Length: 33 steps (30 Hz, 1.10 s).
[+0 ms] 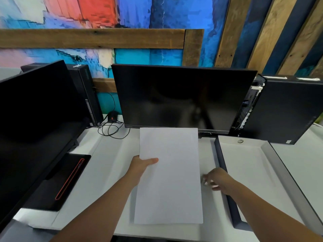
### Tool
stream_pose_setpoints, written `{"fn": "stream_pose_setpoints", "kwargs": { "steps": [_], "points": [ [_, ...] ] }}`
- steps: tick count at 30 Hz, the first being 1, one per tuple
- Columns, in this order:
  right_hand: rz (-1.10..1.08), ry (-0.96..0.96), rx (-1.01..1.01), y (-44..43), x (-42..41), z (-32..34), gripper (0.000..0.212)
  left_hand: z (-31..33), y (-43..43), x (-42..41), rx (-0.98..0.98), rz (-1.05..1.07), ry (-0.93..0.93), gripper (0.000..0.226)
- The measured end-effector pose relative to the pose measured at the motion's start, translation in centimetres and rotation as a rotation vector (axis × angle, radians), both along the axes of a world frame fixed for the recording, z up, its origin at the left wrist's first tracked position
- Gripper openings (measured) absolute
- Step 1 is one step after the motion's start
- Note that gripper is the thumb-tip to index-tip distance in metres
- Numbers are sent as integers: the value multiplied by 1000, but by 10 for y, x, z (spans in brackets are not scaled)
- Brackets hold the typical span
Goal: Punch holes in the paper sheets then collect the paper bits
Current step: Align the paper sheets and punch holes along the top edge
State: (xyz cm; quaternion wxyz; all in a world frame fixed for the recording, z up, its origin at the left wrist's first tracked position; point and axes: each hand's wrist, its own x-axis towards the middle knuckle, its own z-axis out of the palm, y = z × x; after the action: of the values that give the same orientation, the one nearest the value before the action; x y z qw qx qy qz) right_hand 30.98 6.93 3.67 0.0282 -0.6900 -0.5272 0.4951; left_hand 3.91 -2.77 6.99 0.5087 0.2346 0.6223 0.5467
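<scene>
The left hand [142,165] pinches the white rectangular paper sheets [170,180]; the blurred right hand's [219,179] grip is unclear. The edges want squaring before punching.

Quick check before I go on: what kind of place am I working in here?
Most likely an office workstation: a dark monitor straight ahead, a second monitor at left, a black desktop computer at right and a wired mouse, all on a white desk.
</scene>
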Motion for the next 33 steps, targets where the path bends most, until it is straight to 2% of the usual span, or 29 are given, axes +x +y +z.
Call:
{"fn": "stream_pose_setpoints", "kwargs": {
  "steps": [3, 5, 8, 11, 15, 22, 23, 26, 28, 30, 33],
  "points": [
    [-136, 260, 108, 15, -6, 20, 17, -2, 2, -2, -16, -9, -1, 20],
    [-204, 367, 223, 28, -14, 37, 14, -2, 3, -2, -22, -25, -1, 20],
    [-272, 433, 407, 46, -26, 64, 17, -2, 5, -2, -28, -49, -12, 21],
    [-256, 476, 474, 57, -38, 87, 20, -3, 7, -3, -30, -63, -17, 23],
    [-233, 580, 486, 64, -57, 107, 19, -4, 7, -5, -39, -75, -17, 27],
    [-147, 622, 569, 58, -95, 134, 21, -9, 5, -13, -48, -88, -23, 23],
    [-150, 633, 577, 58, -101, 137, 24, -9, 5, -14, -45, -90, -28, 25],
    [-155, 690, 527, 62, -118, 142, 50, -13, 6, -16, -50, -86, -43, 31],
    [-149, 711, 472, 62, -128, 145, 55, -15, 6, -17, -53, -94, -50, 34],
    [-139, 692, 409, 60, -139, 144, 50, -15, 7, -18, -58, -102, -48, 36],
    [-119, 625, 328, 51, -152, 147, 31, -15, 9, -18, -68, -109, -44, 35]
  ]
}}
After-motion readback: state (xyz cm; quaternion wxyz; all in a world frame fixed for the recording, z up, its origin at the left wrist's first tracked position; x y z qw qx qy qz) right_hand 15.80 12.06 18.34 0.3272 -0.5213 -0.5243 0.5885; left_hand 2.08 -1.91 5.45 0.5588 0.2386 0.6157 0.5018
